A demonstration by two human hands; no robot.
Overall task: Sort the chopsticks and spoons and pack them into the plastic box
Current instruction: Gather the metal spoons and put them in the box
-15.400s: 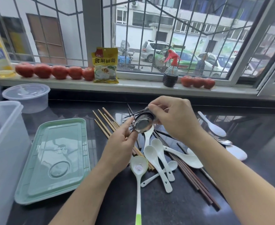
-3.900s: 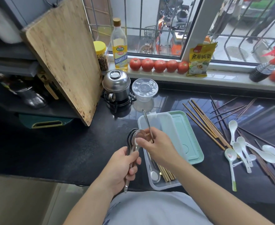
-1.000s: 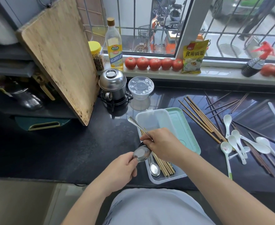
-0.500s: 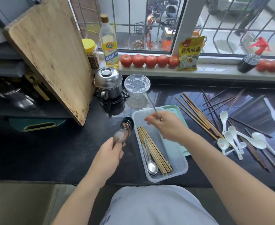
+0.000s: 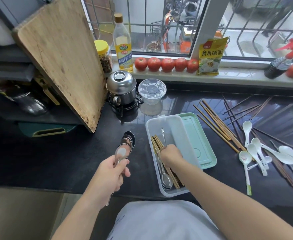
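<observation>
Lowered since half a second ago, the right hand (image 5: 170, 154) now reaches inside the plastic box (image 5: 175, 192), fingers pinching one metal spoon (image 5: 163, 135) above the chopsticks (image 5: 157, 144). At nine o'clock, the left hand (image 5: 110, 175) clenches stacked spoons (image 5: 127, 143). Five tomatoes (image 5: 167, 64) line the sill.

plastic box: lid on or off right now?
Off. The plastic box is open-topped, with chopsticks and a metal spoon visible inside; the green lid lies flat beside it, partly under its right edge.
</observation>
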